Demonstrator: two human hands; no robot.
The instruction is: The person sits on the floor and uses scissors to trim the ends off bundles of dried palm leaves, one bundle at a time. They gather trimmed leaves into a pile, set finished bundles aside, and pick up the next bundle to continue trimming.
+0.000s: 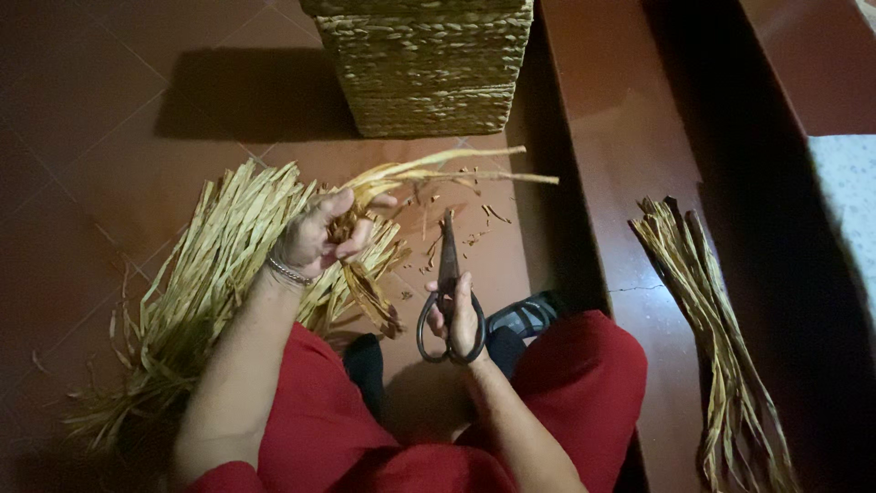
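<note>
Trimming dried fibre is the step that seems in hand, seen from the head camera. The left hand (319,237) has its fingers clamped on a braided strand (429,169) that reaches right and far toward the woven basket (424,68). The right hand (461,315), near the red-clad knees, has its fingers closed through the loops of dark scissors (447,292), blades together and pointing far. A loose pile of strands (196,283) lies on the floor at left; another bundle (712,329) rests on the step at right. A next cut would call for parting the blades and bringing them to the strand.
</note>
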